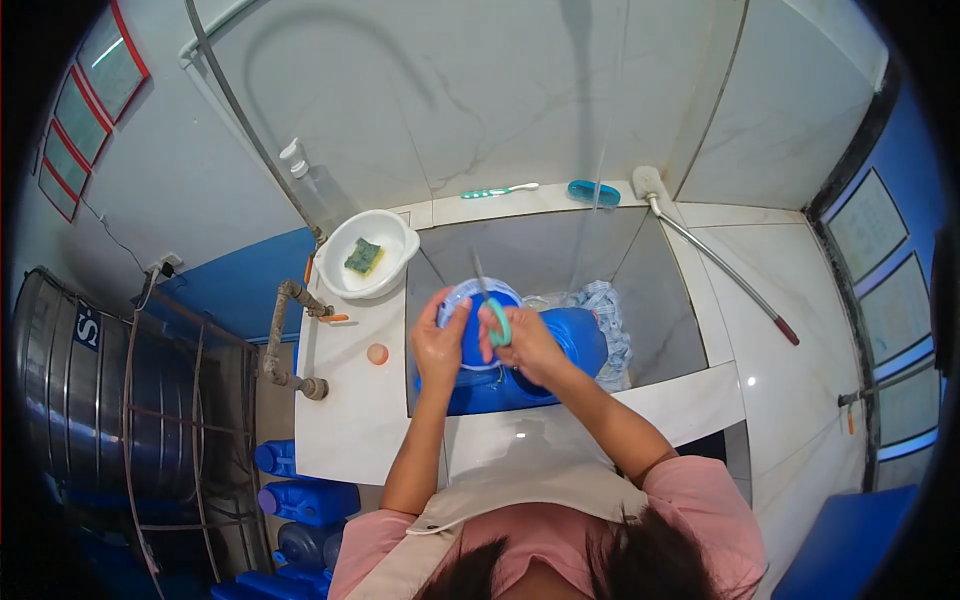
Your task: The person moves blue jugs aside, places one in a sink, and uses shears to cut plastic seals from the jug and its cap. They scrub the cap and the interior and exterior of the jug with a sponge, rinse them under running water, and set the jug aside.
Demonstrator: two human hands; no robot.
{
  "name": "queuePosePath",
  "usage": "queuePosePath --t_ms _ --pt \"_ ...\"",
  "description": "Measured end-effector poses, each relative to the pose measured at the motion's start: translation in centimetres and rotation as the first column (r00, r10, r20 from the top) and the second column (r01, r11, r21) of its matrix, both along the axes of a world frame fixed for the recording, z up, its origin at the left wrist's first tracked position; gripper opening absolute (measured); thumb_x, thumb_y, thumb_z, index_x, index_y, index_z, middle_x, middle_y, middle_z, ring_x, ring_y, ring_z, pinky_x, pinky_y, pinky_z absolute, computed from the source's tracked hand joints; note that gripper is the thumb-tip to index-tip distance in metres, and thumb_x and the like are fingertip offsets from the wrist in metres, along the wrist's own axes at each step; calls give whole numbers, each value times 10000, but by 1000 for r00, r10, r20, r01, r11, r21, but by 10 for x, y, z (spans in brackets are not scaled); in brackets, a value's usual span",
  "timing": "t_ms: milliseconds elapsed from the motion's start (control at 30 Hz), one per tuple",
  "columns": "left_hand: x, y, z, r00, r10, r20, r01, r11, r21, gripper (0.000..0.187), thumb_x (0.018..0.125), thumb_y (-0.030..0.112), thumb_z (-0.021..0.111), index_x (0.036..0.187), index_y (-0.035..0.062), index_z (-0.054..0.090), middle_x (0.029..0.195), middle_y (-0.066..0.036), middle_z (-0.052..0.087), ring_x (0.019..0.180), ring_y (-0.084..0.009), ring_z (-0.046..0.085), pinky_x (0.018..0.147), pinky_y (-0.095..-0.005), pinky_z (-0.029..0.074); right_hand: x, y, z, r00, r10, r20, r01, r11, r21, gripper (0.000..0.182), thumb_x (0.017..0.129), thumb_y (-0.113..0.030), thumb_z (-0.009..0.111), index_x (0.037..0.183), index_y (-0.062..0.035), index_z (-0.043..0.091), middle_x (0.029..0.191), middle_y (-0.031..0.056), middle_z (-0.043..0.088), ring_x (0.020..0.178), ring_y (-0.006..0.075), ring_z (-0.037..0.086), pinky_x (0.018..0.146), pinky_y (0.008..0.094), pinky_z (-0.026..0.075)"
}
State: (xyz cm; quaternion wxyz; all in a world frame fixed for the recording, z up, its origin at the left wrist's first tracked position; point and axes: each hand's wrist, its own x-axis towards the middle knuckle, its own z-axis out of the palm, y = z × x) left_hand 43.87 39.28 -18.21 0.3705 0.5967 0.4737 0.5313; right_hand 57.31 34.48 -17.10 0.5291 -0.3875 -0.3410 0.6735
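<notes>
My left hand (438, 338) grips the side of a round blue container cap or lid (503, 294) with a whitish rim, held over the sink. In my right hand (528, 347) is a pair of scissors (499, 322) with teal handles, fingers wrapped round the loops. Its thin blade points up and away, across the blue round piece. Under both hands, a large blue water jug (577, 338) lies in the grey sink (655, 310). Against the jug's right side is a crumpled blue-and-white cloth (604, 312).
Left of the sink stand a white basin (404, 243) with a sponge (364, 257), a pump bottle (318, 190) and a pipe tap (282, 330). Along the back ledge lie a toothbrush (498, 191) and a blue brush (594, 194). A long-handled brush (720, 255) rests at right.
</notes>
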Motion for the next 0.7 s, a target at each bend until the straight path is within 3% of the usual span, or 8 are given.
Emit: queuePosePath --t_ms 33,67,167,300,400,567,667,700 --pt "0 3 -4 998 25 58 -25 1000 4 312 808 179 690 1025 -31 613 832 -57 627 744 -102 557 678 -233 461 4 6 2 1000 1 2 -1 1000 0 372 891 -396 562 783 -41 574 605 102 587 384 50 355 358 179 220" --pt "0 5 -8 992 48 114 -49 999 6 300 812 168 683 1028 -28 614 831 -65 631 746 -101 559 680 -232 460 10 13 3 949 -165 268 100 966 238 285 871 -309 579 834 -29 549 650 105 586 419 92 398 401 213 280" --pt "-4 14 0 980 -57 190 70 996 -63 283 804 133 680 1040 -12 618 863 -73 641 770 -108 568 697 -231 461 24 25 30 433 -638 637 -66 682 728 286 753 -14 612 988 9 451 790 133 556 643 277 560 618 355 453" --pt "-10 30 -11 989 -137 -54 142 986 93 260 842 83 641 1066 -34 585 911 -48 626 785 -77 559 702 -192 454 36 49 31 419 -650 634 -255 586 769 308 716 -13 623 976 3 458 804 136 541 770 322 567 662 378 458" --pt "-15 36 -4 966 -257 23 257 965 -41 259 836 54 635 1074 -29 578 907 -53 628 796 -80 563 711 -197 457 42 55 40 496 -337 800 -321 785 530 294 712 -16 618 963 -6 465 877 148 553 867 374 546 739 435 443" --pt "-2 37 3 980 -160 115 160 987 16 253 798 99 682 988 -29 575 830 -37 609 740 -77 540 667 -216 453 22 70 16 258 -675 691 -386 584 714 259 689 -11 613 909 -42 479 833 150 563 863 350 555 701 455 455" --pt "-7 47 -5 977 -68 -202 23 976 -216 274 774 137 704 942 -36 573 776 -57 607 691 -96 537 634 -232 447 21 97 -1 355 -703 617 -235 571 786 252 704 -30 626 928 -35 511 779 151 570 777 331 582 659 405 464" --pt "0 46 -6 998 -67 4 67 996 -66 217 797 140 694 893 -6 565 749 -38 594 653 -79 513 594 -229 432 19 106 -3 357 -703 615 -235 570 788 252 704 -30 626 928 -35 511 779 151 570 777 331 582 659 405 464"
